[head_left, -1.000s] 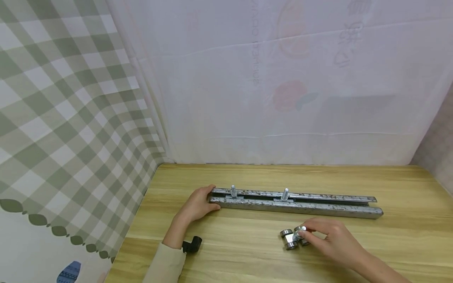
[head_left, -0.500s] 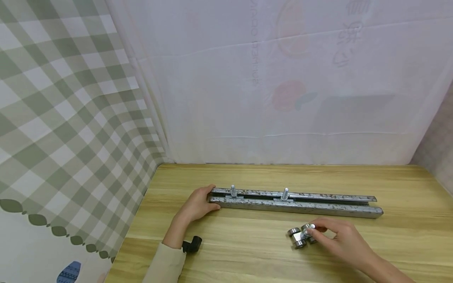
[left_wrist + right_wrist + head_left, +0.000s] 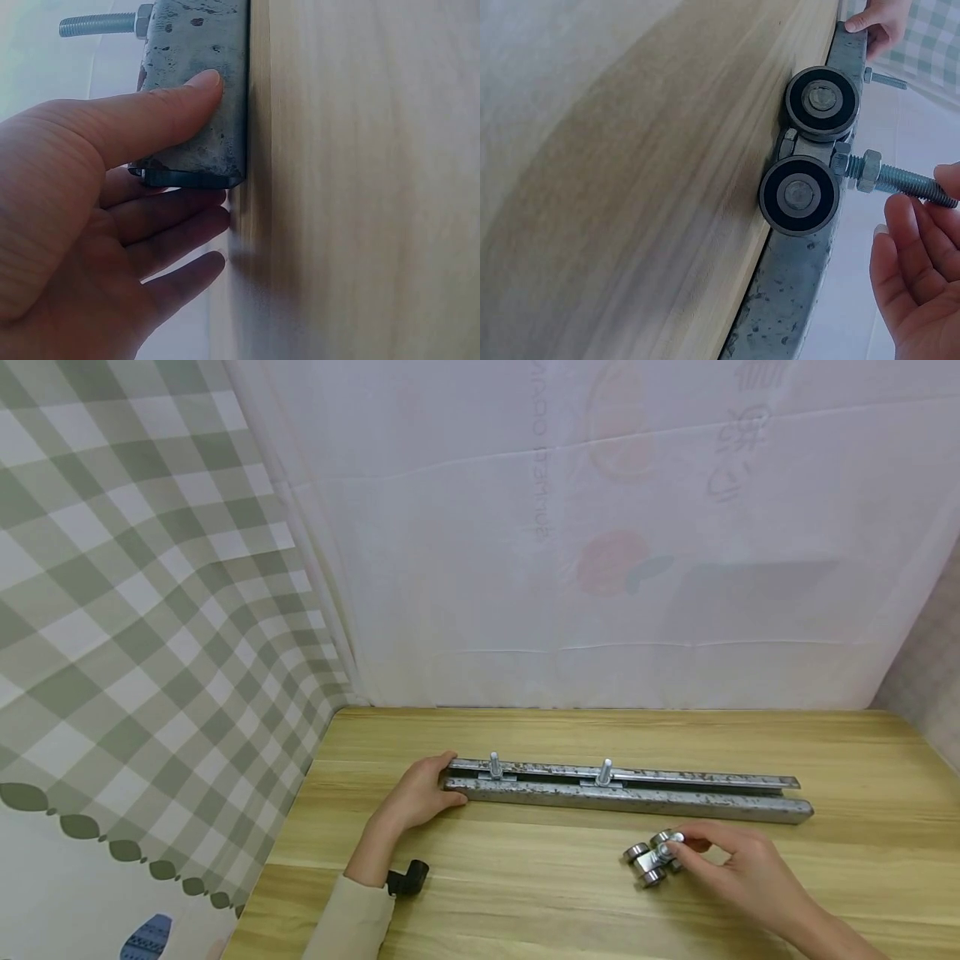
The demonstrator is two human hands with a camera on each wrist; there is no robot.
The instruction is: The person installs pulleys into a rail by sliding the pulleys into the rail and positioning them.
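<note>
A speckled grey metal channel rail [image 3: 705, 807] lies across the wooden table, its slot facing up. Two threaded bolts, a left one [image 3: 495, 766] and a right one [image 3: 605, 772], stand up out of that slot. My left hand [image 3: 417, 792] grips the rail's left end; the left wrist view shows the thumb [image 3: 184, 105] on its side face. In front of the rail, my right hand [image 3: 738, 864] pinches the bolt end of a roller trolley [image 3: 651, 860]. The trolley's wheels [image 3: 822, 103] and its nut on the threaded bolt [image 3: 907, 180] show in the right wrist view.
A black angled piece [image 3: 408, 878] is at the left wrist, by the sleeve. White printed sheeting [image 3: 525, 610] hangs behind the table [image 3: 525, 893], and a green checked cloth [image 3: 187, 610] covers the left side.
My right hand has moved right along the front of the rail, and the roller trolley has come with it, turning slightly. The left hand and the rail stay where they were.
</note>
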